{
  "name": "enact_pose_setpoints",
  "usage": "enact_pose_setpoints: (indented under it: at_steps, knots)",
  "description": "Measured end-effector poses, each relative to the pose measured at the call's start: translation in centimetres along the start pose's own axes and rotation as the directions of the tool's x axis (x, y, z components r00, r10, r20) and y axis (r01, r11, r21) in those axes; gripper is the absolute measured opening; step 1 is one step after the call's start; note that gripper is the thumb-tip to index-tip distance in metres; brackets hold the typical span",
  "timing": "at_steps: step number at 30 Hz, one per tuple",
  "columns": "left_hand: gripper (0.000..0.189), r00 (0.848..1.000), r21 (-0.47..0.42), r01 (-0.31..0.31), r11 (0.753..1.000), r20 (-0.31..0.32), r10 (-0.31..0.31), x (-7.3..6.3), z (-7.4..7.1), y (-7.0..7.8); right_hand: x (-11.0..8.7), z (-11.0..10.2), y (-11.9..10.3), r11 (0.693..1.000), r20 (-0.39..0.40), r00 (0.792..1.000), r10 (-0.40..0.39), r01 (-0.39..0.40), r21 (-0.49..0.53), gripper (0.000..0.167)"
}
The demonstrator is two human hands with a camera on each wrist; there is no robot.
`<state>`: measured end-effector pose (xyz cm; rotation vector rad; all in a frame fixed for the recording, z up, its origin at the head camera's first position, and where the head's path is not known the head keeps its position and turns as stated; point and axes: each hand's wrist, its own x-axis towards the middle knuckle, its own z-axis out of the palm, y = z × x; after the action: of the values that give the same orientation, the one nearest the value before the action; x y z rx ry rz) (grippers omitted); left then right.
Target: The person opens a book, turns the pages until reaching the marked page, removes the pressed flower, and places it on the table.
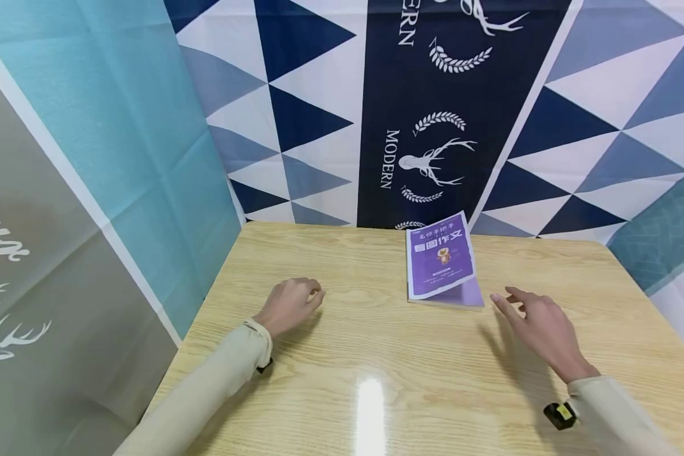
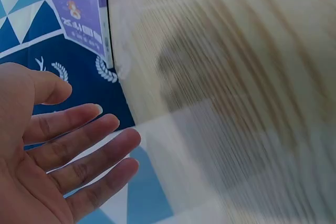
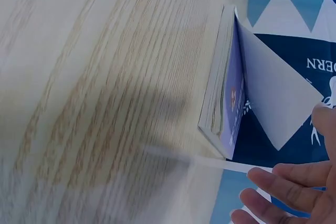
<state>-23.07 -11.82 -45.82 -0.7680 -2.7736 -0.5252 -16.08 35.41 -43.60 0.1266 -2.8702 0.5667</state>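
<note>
A purple book [image 1: 441, 256] with white lettering and a small cartoon bear lies near the far edge of the wooden table. Its front cover [image 3: 278, 90] stands partly raised, hinged at the spine, and a lighter purple page shows below it. Just right of the book's near corner, my right hand [image 1: 541, 326] hovers with thumb and fingers apart, holding nothing. Farther left, my left hand [image 1: 291, 307] is above the table with loosely bent fingers and nothing in it. The left wrist view shows that palm [image 2: 79, 156] facing the camera, fingers spread.
The wooden table [image 1: 342, 354] has a bright glare spot near its front. Patterned cloth [image 1: 313, 107] hangs behind the far edge, and blue and grey cloth [image 1: 120, 158] hangs along the left side. Black straps [image 1: 560, 415] sit on the wrists.
</note>
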Motion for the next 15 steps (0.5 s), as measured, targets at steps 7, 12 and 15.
enact_pose_setpoints:
  at_steps: [7, 12, 15]
  knots:
    - [0.025, 0.999, -0.035, -0.014, 0.999, 0.037, 0.015, 2.5, 1.7, 2.1, 0.4, 0.6, 0.1, 0.997, -0.002, 0.998, 0.061, -0.061, 0.042, 0.068]
    - [0.026, 0.998, -0.039, -0.037, 0.999, 0.051, 0.039, 4.3, 2.7, 3.8, 0.9, 1.0, -0.1, 0.992, 0.014, 0.994, 0.113, -0.114, 0.055, 0.072]
    - [0.027, 0.996, -0.037, -0.062, 0.997, 0.059, 0.064, 5.1, 3.6, 4.7, 1.2, 1.3, -0.2, 0.989, 0.034, 0.990, 0.137, -0.139, 0.053, 0.076]
